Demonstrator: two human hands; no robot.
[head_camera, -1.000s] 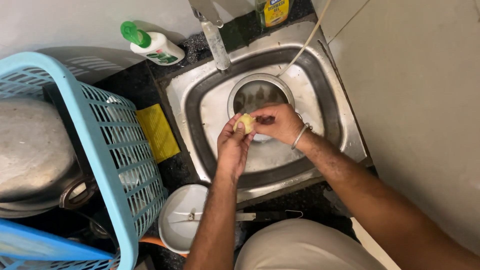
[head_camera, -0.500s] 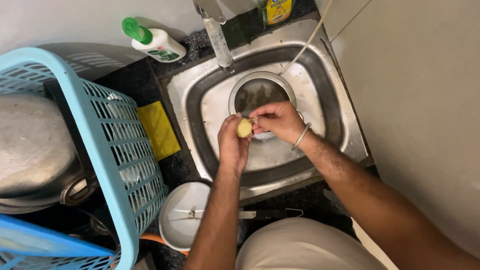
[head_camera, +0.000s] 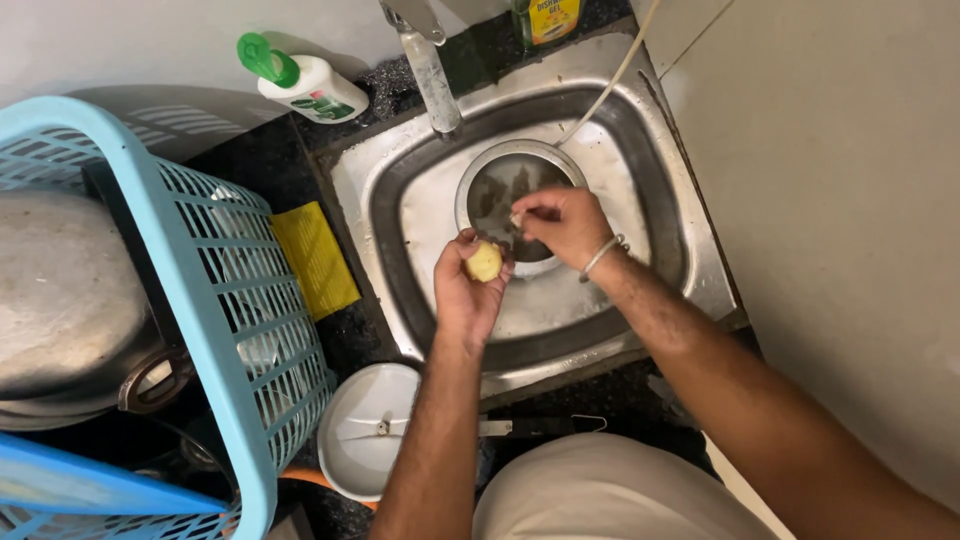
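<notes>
A: Item one, left hand (head_camera: 468, 290)?

B: Over the steel sink (head_camera: 660, 190), palm up, fingers curled round a small pale yellow potato (head_camera: 484, 262). Grip pressed shut on it; the potato sits at the fingertips, above the near half of the basin.

A: Item two, right hand (head_camera: 562, 222)?

B: Just beside the left, over the round strainer bowl (head_camera: 515, 190) that sits in the sink. Thumb and forefinger pinched together on a small pale scrap (too small to tell what). A metal bangle (head_camera: 602, 255) circles the wrist. The right hand and the potato are near but apart.

A: Fixtures?

B: Tap (head_camera: 428, 60) at the far rim of the sink, spout pointing down toward the strainer bowl. A thin pale hose (head_camera: 612, 82) runs from the upper right corner into the sink.

A: Surface contents, left side?

B: Dark speckled surface (head_camera: 250, 165). White bottle with green cap (head_camera: 300, 82), lying tilted near the tap. Yellow cloth (head_camera: 314, 258) flat between the sink and a light blue plastic basket (head_camera: 200, 250). Inside the basket, a large grey metal pot (head_camera: 60, 300).

A: Near edge?

B: Round white lid (head_camera: 365, 440) (flat on the surface, just left of the left forearm). A second bottle, yellow-labelled (head_camera: 545, 18), stands behind the sink.
</notes>
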